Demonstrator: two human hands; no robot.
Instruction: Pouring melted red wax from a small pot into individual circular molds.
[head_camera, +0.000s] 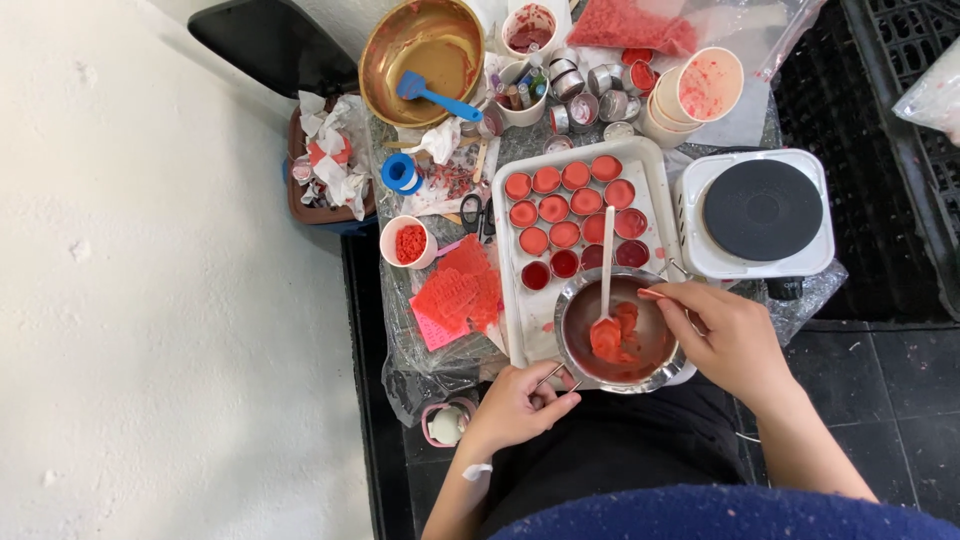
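Observation:
A small metal pan (573, 318) holding soft red wax (618, 338) sits at the near edge of a white tray (650, 175). A white-handled spatula (607, 262) stands in the wax with no hand on it. My left hand (515, 405) pinches the pan's thin wire handle (551, 376) at its near left. My right hand (728, 338) reaches in from the right, with its fingertips gripping the pan's right rim. On the tray behind the pan stand several small round cups (560, 208) filled with red wax.
A white electric hot plate (760, 210) stands right of the tray. Left of it lie red wax sheets (455, 295), a cup of red bits (407, 243), scissors (473, 214) and blue tape (400, 173). At the back are a gold bowl (420, 45) with a blue brush, paper cups (700, 88) and empty tins (590, 95).

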